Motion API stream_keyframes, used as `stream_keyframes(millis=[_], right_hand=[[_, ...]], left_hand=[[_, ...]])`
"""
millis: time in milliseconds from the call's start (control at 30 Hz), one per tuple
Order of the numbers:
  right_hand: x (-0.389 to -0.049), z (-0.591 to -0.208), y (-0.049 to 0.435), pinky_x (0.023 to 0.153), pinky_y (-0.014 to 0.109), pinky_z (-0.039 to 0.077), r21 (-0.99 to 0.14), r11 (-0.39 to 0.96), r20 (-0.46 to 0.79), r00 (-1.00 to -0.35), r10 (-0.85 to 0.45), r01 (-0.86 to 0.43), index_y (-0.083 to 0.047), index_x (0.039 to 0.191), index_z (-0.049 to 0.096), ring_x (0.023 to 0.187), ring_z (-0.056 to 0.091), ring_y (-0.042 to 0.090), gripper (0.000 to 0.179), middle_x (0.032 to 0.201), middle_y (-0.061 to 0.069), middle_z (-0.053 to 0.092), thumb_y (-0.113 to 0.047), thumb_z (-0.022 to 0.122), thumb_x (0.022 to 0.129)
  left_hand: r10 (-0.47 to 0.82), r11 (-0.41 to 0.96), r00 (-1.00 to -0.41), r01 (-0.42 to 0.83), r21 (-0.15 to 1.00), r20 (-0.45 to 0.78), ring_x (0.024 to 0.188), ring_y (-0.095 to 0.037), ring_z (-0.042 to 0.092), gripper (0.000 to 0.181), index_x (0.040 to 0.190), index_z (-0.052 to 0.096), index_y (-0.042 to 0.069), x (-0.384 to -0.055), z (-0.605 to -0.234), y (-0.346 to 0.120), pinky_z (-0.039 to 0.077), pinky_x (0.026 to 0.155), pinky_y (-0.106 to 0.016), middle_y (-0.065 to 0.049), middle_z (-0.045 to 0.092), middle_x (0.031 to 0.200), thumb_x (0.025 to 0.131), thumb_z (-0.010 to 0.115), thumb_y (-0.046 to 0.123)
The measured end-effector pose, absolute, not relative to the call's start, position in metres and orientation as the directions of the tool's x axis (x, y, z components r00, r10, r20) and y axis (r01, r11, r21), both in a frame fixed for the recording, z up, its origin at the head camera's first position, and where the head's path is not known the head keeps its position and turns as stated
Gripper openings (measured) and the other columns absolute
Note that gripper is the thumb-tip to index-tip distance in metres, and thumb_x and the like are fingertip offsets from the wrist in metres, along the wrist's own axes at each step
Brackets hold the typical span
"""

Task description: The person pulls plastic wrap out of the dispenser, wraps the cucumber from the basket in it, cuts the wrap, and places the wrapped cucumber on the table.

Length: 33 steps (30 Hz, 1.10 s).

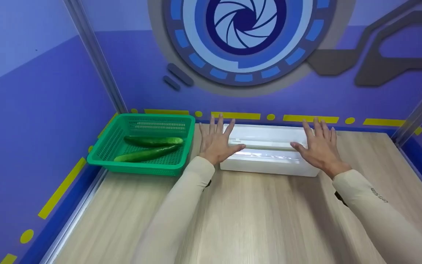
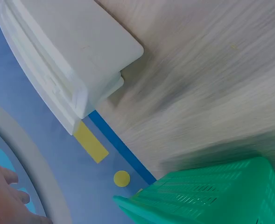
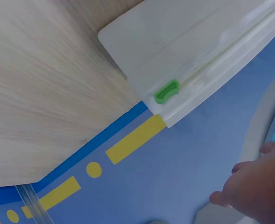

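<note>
A long white plastic-wrap dispenser (image 1: 269, 167) lies crosswise on the table, its lid (image 1: 269, 132) raised at the back. Shiny clear film (image 1: 266, 156) shows along its front part. My left hand (image 1: 216, 143) hovers by its left end with fingers spread and thumb pointing inward. At the opposite end, my right hand (image 1: 321, 148) is spread the same way, overlapping the corner in the head view. Both hands are empty; in the wrist views they appear apart from the dispenser. A green slider (image 3: 167, 92) sits at the dispenser's right end in the right wrist view.
Left of the dispenser stands a green plastic basket (image 1: 141, 169) holding two cucumbers, one at the back (image 1: 152, 141) and one in front (image 1: 145, 154). A blue patterned wall (image 1: 134, 73) rises behind the wooden table (image 1: 262, 220), with side walls at left and right.
</note>
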State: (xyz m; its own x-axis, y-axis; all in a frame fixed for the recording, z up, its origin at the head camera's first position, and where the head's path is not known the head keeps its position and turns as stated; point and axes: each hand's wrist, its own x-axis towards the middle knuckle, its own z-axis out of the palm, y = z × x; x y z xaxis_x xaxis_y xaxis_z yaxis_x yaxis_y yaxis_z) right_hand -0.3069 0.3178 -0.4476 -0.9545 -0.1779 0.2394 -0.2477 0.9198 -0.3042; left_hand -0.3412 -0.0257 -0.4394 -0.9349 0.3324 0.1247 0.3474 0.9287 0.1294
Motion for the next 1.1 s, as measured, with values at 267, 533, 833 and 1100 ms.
stream_keyframes(millis=[267, 533, 833, 1100], right_hand=[[-0.304, -0.451, 0.329, 0.119, 0.073, -0.005, -0.315, 0.917, 0.225, -0.958, -0.178, -0.245, 0.004, 0.166, 0.020, 0.154, 0.001, 0.057, 0.089, 0.168, 0.039, 0.007, -0.043, 0.064, 0.105], [-0.301, -0.458, 0.345, 0.117, 0.076, -0.001, -0.347, 0.908, 0.166, -0.968, -0.188, -0.236, 0.005, 0.166, 0.014, 0.152, 0.003, 0.061, 0.090, 0.167, 0.041, 0.004, -0.038, 0.064, 0.106], [-0.296, -0.465, 0.359, 0.118, 0.075, 0.002, -0.352, 0.913, 0.098, -0.978, -0.184, -0.207, 0.008, 0.165, 0.012, 0.150, 0.006, 0.063, 0.088, 0.165, 0.044, 0.005, -0.030, 0.065, 0.105], [-0.292, -0.469, 0.369, 0.119, 0.074, 0.000, -0.363, 0.914, 0.068, -0.983, -0.170, -0.183, 0.010, 0.164, 0.012, 0.150, 0.006, 0.063, 0.086, 0.165, 0.044, 0.005, -0.024, 0.064, 0.104]], left_hand=[[0.322, 0.937, -0.938, 0.336, 0.098, 0.132, 0.160, -0.043, -0.003, 0.097, 0.172, 0.015, 0.027, -0.341, -0.447, -0.027, 0.006, 0.120, -0.074, -0.016, 0.004, 0.177, 0.097, 0.043, 0.082], [0.306, 0.944, -0.944, 0.318, 0.089, 0.122, 0.161, -0.040, -0.003, 0.094, 0.171, 0.020, 0.027, -0.341, -0.454, -0.026, 0.007, 0.120, -0.073, -0.016, 0.003, 0.177, 0.098, 0.049, 0.078], [0.301, 0.947, -0.946, 0.312, 0.083, 0.118, 0.161, -0.039, 0.003, 0.090, 0.171, 0.025, 0.027, -0.337, -0.461, -0.026, 0.010, 0.121, -0.073, -0.016, 0.007, 0.176, 0.099, 0.052, 0.074], [0.297, 0.945, -0.949, 0.307, 0.112, 0.103, 0.161, -0.039, 0.006, 0.088, 0.170, 0.026, 0.025, -0.339, -0.470, -0.025, 0.009, 0.121, -0.072, -0.016, 0.007, 0.177, 0.101, 0.055, 0.069]])
